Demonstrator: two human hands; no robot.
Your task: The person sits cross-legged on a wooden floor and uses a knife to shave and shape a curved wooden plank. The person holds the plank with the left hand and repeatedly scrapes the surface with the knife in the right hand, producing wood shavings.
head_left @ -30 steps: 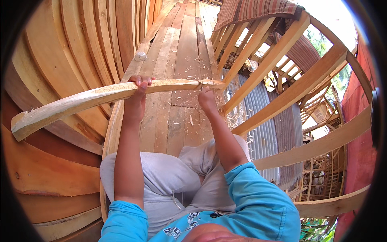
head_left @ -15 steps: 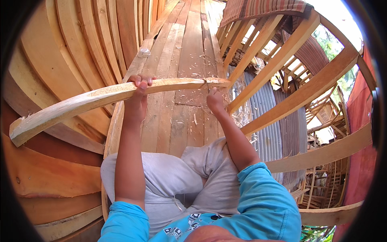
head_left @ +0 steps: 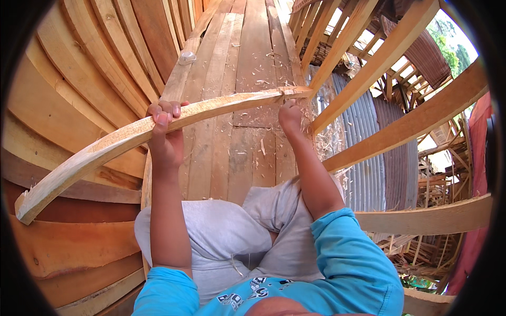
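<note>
Floor (head_left: pixel 221 158) spreads beneath the left hand (head_left: pixel 164 134) and right hand (head_left: pixel 290 115). The curved beam (head_left: pixel 226 107) runs from well left of the left hand, which grips it, to just past the right hand, curled closed, contents unclear. Shavings (head_left: pixel 262 147) lie between both.

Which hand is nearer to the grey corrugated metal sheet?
Right. The right hand is a little left of the grey corrugated metal sheet; the left hand is farther left, gripping the curved timber.

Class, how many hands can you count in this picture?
2: the left hand grips the curved timber; the right hand is near its right end. No others show.
</note>
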